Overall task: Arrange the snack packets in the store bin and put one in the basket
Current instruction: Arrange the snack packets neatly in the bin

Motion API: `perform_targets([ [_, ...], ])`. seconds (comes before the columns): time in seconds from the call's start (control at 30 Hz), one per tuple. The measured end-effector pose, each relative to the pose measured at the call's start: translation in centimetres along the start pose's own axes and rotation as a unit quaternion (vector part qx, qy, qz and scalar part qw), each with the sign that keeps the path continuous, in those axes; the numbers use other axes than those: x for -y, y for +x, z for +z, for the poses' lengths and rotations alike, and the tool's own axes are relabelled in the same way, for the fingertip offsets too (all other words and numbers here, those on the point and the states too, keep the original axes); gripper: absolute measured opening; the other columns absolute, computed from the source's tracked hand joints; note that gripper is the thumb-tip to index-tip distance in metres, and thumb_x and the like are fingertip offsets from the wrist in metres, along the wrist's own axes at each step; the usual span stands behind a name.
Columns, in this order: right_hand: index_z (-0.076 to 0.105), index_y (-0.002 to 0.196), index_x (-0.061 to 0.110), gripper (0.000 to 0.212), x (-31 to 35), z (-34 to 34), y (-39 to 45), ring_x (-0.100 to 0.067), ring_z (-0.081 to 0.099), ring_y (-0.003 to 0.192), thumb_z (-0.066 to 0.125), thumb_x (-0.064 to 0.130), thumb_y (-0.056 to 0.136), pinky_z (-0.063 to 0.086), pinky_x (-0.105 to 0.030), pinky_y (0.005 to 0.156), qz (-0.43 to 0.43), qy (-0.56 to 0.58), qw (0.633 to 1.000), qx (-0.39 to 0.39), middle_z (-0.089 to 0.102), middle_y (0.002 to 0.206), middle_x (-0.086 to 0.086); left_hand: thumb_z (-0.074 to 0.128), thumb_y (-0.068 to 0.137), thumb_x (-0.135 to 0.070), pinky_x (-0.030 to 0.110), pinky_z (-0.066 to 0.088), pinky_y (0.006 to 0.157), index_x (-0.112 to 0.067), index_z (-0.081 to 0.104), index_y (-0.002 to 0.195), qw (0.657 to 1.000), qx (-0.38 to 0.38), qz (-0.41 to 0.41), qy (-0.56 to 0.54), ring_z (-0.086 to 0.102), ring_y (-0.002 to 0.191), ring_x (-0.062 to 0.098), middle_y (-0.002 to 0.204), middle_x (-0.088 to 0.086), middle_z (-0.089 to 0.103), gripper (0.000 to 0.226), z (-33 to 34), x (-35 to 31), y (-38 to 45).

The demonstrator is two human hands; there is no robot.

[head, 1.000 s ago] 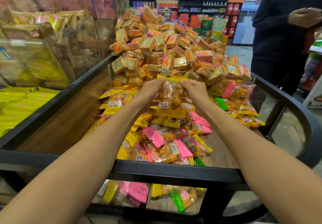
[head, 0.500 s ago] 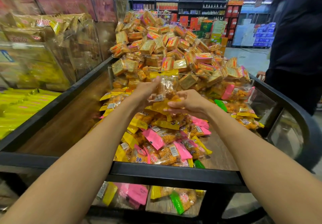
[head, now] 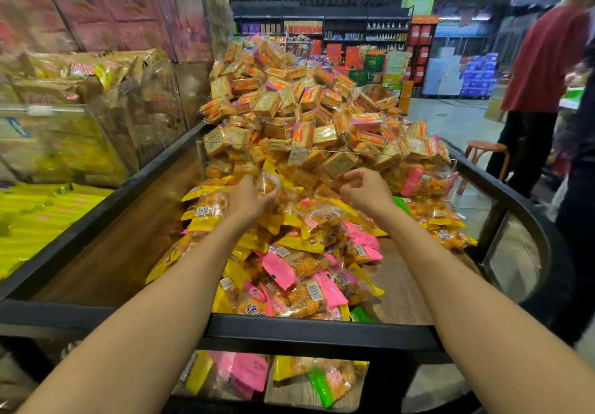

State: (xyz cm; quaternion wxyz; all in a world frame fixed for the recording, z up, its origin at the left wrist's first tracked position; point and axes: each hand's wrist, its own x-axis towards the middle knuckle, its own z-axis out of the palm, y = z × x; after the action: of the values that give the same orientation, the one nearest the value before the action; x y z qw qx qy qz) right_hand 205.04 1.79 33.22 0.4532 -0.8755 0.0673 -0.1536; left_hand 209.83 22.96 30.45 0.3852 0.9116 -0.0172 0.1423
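Two hands of yours reach out over the store bin [head: 289, 326], both near the far end of the packet heap. Your left hand [head: 248, 199] has its grip pinching a clear snack packet [head: 269, 185] with a yellow edge; the packet stands roughly upright in your fingers, its long axis running up and down with a slight lean, the yellow top end pointing away from you toward the clear divider [head: 322, 151]. It sits just above the loose pile of packets [head: 299, 252], touching or nearly touching the ones below; you cannot tell which. Your right hand [head: 363, 189] hangs beside it, apart from the held packet, its grip loosely curled with the fingertips drawn close and nothing between them that shows.

The pile under your arms is a jumble of yellow, pink and a few green packets lying flat at mixed angles on the wooden floor of the bin, most with their long axes slanting across your view. Beyond the divider rises a tall mound of square cracker packs [head: 299, 104]. More packets [head: 254, 375] lie on the lower shelf under the black rim nearest you. To your right stands a person in a red top [head: 544, 68], well apart from the bin
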Motion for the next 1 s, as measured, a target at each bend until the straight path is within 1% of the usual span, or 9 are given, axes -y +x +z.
perform_targets([
  [0.07, 0.056, 0.123, 0.004, 0.033, 0.0, -0.9, -0.3, -0.028, 0.057, 0.109, 0.059, 0.013, 0.092, 0.042, -0.029, 0.081, -0.037, -0.104, 0.994, 0.004, 0.061, 0.117, -0.011, 0.07, 0.084, -0.035, 0.04, 0.044, 0.088, -0.002, 0.041, 0.133, 0.999, 0.025, 0.018, 0.035, 0.05, 0.117, 0.034, 0.128, 0.017, 0.053, 0.065, 0.2, 0.4, -0.3],
  [0.13, 0.056, 0.121, 0.002, 0.031, -0.1, -1.6, -0.5, -0.029, 0.056, 0.11, 0.056, 0.018, 0.094, 0.042, -0.031, 0.084, -0.067, -0.184, 0.98, 0.038, 0.061, 0.117, -0.013, 0.07, 0.084, -0.035, 0.043, 0.043, 0.093, -0.002, 0.041, 0.132, 0.996, 0.049, 0.032, 0.062, 0.048, 0.12, 0.035, 0.132, 0.019, 0.05, 0.066, 0.2, 0.8, -0.4],
  [0.27, 0.054, 0.121, 0.003, 0.031, -1.7, -3.3, -0.7, -0.031, 0.055, 0.11, 0.049, 0.024, 0.098, 0.047, -0.041, 0.09, -0.108, -0.327, 0.935, 0.089, 0.059, 0.12, -0.015, 0.068, 0.086, -0.035, 0.044, 0.044, 0.084, 0.002, 0.052, 0.117, 0.989, 0.086, -0.005, 0.123, 0.053, 0.108, 0.038, 0.118, 0.023, 0.057, 0.051, 0.0, 1.4, -0.4],
  [0.37, 0.052, 0.123, 0.002, 0.032, -3.4, -5.0, -1.2, -0.031, 0.053, 0.112, 0.045, 0.023, 0.1, 0.045, -0.038, 0.088, -0.122, -0.382, 0.909, 0.114, 0.056, 0.121, -0.015, 0.066, 0.087, -0.036, 0.041, 0.043, 0.075, 0.001, 0.055, 0.102, 0.988, 0.091, -0.014, 0.123, 0.055, 0.094, 0.035, 0.105, 0.023, 0.059, 0.041, -0.1, 1.2, -0.7],
  [0.47, 0.051, 0.123, 0.004, 0.031, -4.6, -6.4, -1.5, -0.031, 0.054, 0.11, 0.044, 0.025, 0.1, 0.043, -0.036, 0.082, -0.129, -0.409, 0.896, 0.119, 0.056, 0.119, -0.013, 0.063, 0.089, -0.036, 0.036, 0.039, 0.073, 0.002, 0.052, 0.114, 0.989, 0.083, -0.012, 0.118, 0.05, 0.09, 0.027, 0.104, 0.015, 0.057, 0.046, -0.3, 0.7, -1.1],
  [0.57, 0.051, 0.126, 0.009, 0.032, -5.3, -7.6, -1.7, -0.028, 0.055, 0.112, 0.045, 0.027, 0.1, 0.047, -0.039, 0.089, -0.135, -0.412, 0.894, 0.114, 0.057, 0.12, -0.01, 0.06, 0.092, -0.034, 0.039, 0.04, 0.091, 0.002, 0.042, 0.132, 0.991, 0.035, 0.002, 0.128, 0.047, 0.118, 0.032, 0.128, 0.018, 0.051, 0.057, -0.5, 0.4, -1.5],
  [0.7, 0.056, 0.12, 0.01, 0.029, -7.0, -10.8, -1.5, -0.025, 0.055, 0.111, 0.048, 0.027, 0.099, 0.046, -0.039, 0.091, -0.144, -0.411, 0.895, 0.099, 0.06, 0.12, -0.009, 0.053, 0.095, -0.022, 0.039, 0.036, 0.098, -0.002, 0.047, 0.13, 0.987, -0.042, 0.091, 0.126, 0.044, 0.123, 0.03, 0.131, 0.017, 0.05, 0.041, -0.2, -1.1, -1.9],
  [0.83, 0.057, 0.123, 0.015, 0.029, -10.0, -15.7, -1.7, -0.021, 0.057, 0.112, 0.048, 0.028, 0.098, 0.047, -0.033, 0.092, -0.116, -0.409, 0.901, 0.09, 0.06, 0.124, -0.003, 0.05, 0.097, -0.023, 0.037, 0.037, 0.094, 0.0, 0.051, 0.123, 0.959, 0.008, 0.203, 0.199, 0.047, 0.117, 0.031, 0.122, 0.017, 0.052, 0.035, 2.3, -4.4, -1.4],
  [1.0, 0.059, 0.117, 0.015, 0.027, -13.7, -20.3, -2.0, -0.02, 0.057, 0.107, 0.049, 0.032, 0.098, 0.046, -0.032, 0.089, -0.08, -0.415, 0.903, 0.072, 0.063, 0.117, -0.006, 0.049, 0.097, -0.028, 0.038, 0.041, 0.091, -0.003, 0.051, 0.117, 0.933, 0.096, 0.254, 0.238, 0.049, 0.114, 0.031, 0.121, 0.016, 0.053, 0.032, 9.0, -10.7, 0.1],
])
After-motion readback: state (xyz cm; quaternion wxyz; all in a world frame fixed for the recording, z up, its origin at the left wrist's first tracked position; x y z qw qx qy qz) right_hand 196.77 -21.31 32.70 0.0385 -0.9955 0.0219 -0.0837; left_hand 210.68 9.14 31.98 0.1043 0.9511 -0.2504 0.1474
